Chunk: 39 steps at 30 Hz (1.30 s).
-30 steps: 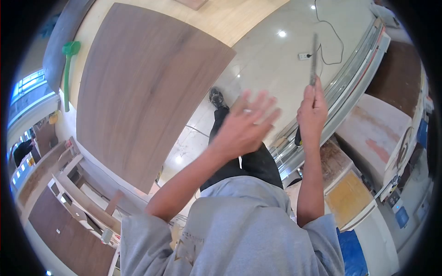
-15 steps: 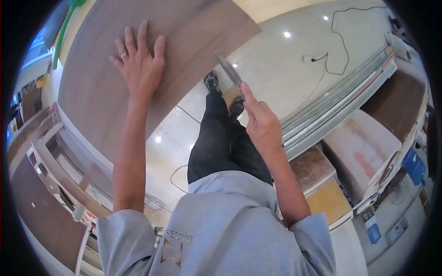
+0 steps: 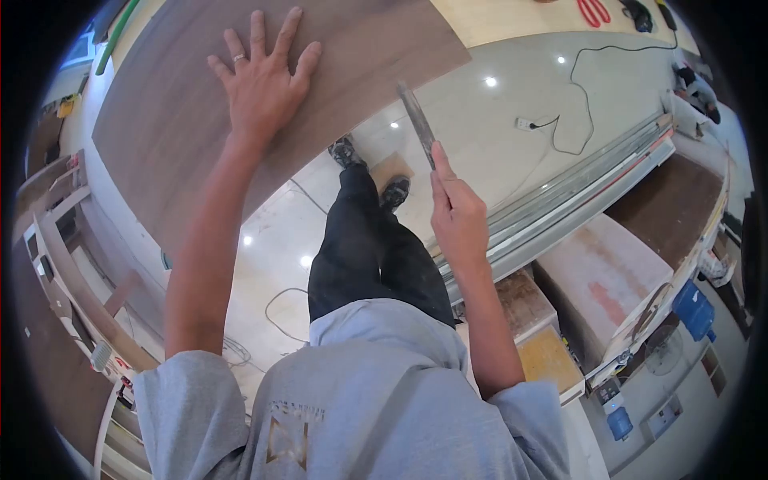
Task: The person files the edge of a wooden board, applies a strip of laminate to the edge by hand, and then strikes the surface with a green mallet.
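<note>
A brown wood-grain panel (image 3: 176, 120) lies across the upper left of the head view. On its face my left hand (image 3: 268, 92) rests flat, fingers spread, with a ring on one of them. My right hand (image 3: 460, 208) is wrapped round the lower end of a long, flat metal file (image 3: 418, 120), the index finger stretched along it. The file points away from me, and its far tip overlaps the near edge of the panel in this view, right of my left hand.
Red-handled scissors (image 3: 594, 11) lie on a pale tabletop (image 3: 512, 18) beyond the panel. A black cable (image 3: 592, 96) and a white socket block (image 3: 524, 124) are on the glossy floor. Long metal profiles (image 3: 560, 192) and boxes (image 3: 604, 280) stand at right. A wooden frame (image 3: 68, 232) is at left.
The view has shifted, showing more of the far tabletop. My left hand has slid slightly farther away over the panel. The file has swung more upright, its tip farther right.
</note>
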Each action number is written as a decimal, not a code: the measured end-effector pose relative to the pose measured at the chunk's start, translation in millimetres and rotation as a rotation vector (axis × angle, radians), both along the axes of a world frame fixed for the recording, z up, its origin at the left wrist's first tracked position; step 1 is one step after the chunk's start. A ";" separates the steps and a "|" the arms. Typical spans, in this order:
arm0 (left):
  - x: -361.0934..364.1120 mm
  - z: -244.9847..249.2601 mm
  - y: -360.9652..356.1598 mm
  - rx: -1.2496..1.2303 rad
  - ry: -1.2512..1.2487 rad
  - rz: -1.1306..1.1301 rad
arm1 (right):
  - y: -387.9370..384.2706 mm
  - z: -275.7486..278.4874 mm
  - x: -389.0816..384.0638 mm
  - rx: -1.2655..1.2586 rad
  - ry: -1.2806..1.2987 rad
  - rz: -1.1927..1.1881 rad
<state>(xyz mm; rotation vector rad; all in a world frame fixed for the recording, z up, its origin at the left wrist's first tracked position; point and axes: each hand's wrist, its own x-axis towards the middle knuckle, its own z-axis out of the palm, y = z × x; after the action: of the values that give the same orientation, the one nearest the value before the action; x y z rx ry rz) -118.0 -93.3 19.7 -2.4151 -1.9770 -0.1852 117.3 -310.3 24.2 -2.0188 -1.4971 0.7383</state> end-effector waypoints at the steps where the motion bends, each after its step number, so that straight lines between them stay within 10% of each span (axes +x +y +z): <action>1: -1.4 -1.7 0.8 0.008 -0.002 -0.001 | 9.0 -4.0 -1.1 0.023 -0.003 0.009; 6: -2.4 -4.3 1.5 0.057 -0.008 -0.038 | 101.4 -11.9 -4.0 0.060 -0.034 0.018; 39: -4.2 -1.6 1.2 0.007 -0.029 -0.042 | 23.4 -5.8 -10.7 0.046 0.005 0.009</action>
<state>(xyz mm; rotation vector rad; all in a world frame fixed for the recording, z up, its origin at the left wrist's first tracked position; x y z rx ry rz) -122.2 -92.2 18.1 -2.4653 -1.9344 -0.2294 106.7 -286.9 18.3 -1.9764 -1.5083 0.7059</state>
